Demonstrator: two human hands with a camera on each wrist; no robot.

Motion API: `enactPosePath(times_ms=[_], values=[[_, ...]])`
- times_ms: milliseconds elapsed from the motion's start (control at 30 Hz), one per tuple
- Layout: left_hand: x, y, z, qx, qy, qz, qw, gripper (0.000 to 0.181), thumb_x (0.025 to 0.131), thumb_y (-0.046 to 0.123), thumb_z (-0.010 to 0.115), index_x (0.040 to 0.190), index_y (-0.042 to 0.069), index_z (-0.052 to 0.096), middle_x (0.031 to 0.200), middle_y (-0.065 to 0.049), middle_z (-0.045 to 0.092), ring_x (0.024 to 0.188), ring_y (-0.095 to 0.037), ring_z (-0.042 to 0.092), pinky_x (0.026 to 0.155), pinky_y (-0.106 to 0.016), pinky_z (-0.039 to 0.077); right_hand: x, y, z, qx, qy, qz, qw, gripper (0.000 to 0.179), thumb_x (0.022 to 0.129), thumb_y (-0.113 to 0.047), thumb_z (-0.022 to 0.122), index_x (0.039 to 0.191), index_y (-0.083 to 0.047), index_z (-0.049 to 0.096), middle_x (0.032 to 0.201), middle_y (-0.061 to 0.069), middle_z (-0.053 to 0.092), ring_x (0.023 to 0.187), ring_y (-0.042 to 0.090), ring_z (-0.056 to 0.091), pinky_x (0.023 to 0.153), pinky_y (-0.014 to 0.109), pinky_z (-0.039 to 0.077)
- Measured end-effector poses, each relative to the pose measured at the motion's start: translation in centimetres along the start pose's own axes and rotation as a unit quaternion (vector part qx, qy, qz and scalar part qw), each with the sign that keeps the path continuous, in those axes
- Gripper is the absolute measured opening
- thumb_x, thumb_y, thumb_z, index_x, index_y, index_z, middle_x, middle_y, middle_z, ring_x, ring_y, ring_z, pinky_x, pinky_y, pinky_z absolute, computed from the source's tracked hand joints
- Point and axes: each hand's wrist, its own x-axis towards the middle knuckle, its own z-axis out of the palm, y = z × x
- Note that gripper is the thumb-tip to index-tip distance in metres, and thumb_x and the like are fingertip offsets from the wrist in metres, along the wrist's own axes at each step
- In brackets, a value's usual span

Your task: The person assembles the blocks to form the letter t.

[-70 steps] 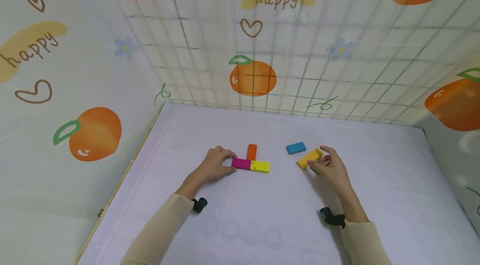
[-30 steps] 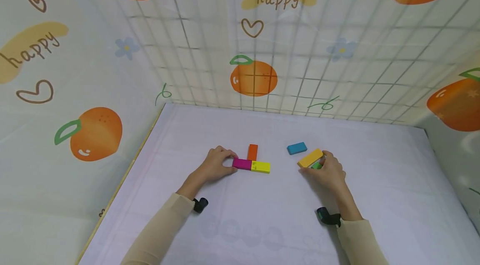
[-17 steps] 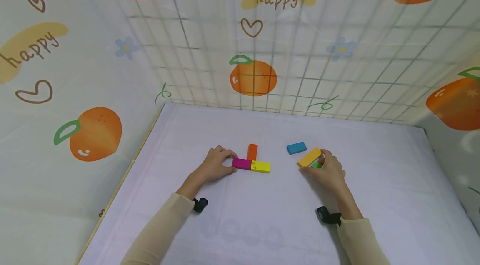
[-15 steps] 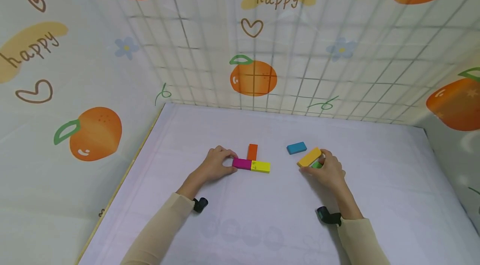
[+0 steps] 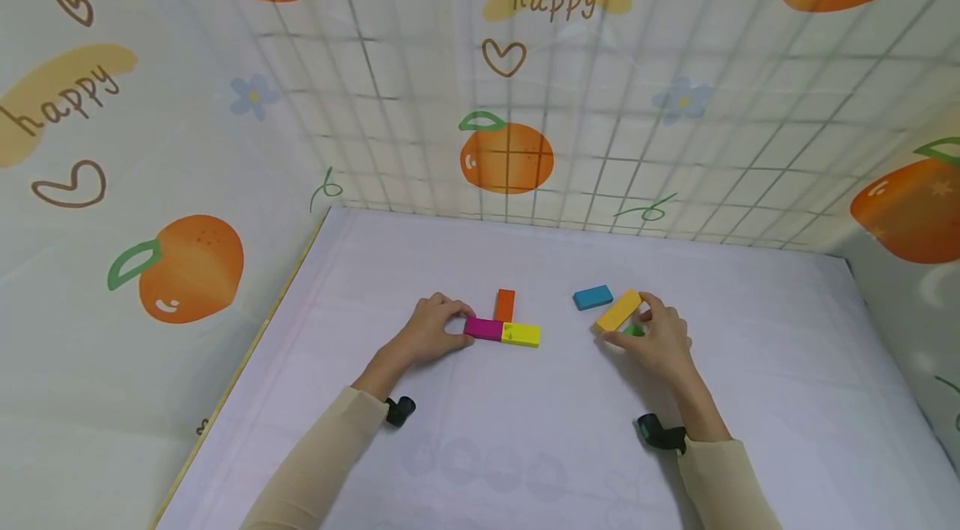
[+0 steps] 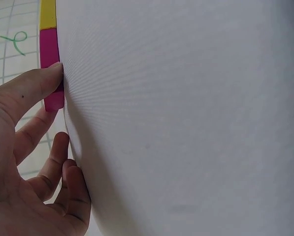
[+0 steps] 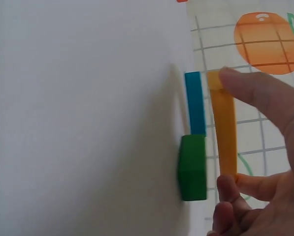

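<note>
My left hand (image 5: pixel 431 328) pinches the left end of a magenta block (image 5: pixel 483 329) lying on the table, thumb on the near side. A bright yellow block (image 5: pixel 522 335) continues the row to its right, and a red-orange block (image 5: pixel 505 305) stands out from their junction on the far side. At the right, my right hand (image 5: pixel 663 338) holds an amber block (image 7: pixel 223 128) by its two ends, thumb at one and fingers at the other. The right wrist view shows it raised off the table, past a green block (image 7: pixel 193 167) and a blue block (image 7: pixel 195 103).
The white table (image 5: pixel 480 422) ends at a patterned cloth wall (image 5: pixel 405 138) at the back. A yellowish edge (image 5: pixel 240 363) runs along the left side. Each wrist carries a small black camera, such as the right one (image 5: pixel 660 433).
The amber block has been turned over, from hollow side showing to smooth side up. Just now it has tilted and risen slightly. My left hand and the magenta block stay put.
</note>
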Motion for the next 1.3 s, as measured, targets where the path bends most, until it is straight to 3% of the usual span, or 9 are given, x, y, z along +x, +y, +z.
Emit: enactPosePath(times_ms=[500, 1300], values=[[-0.1, 0.0, 0.0, -0.001, 0.006, 0.011, 0.9999, 0.034, 0.086, 0.031, 0.080, 0.118, 0.027, 0.069, 0.113, -0.001, 0.055, 0.109, -0.025, 0.044, 0.087, -0.040, 0.044, -1.1, -1.7, -0.4, 0.035, -0.005, -0.049, 0.9982, 0.101, 0.075, -0.042, 0.088, 0.151, -0.003, 0.034, 0.115, 0.021, 0.052, 0.108, 0.039, 0.040, 0.073, 0.041, 0.033], [-0.2, 0.0, -0.1, -0.008, -0.002, 0.007, 0.9999, 0.034, 0.086, 0.032, 0.080, 0.118, 0.028, 0.069, 0.114, 0.000, 0.054, 0.108, -0.024, 0.043, 0.088, -0.040, 0.043, -1.9, -3.4, 2.3, 0.034, -0.021, -0.121, 0.9918, 0.096, 0.070, -0.035, 0.092, 0.146, -0.005, 0.044, 0.106, 0.015, 0.058, 0.099, 0.035, 0.044, 0.077, 0.044, 0.028]])
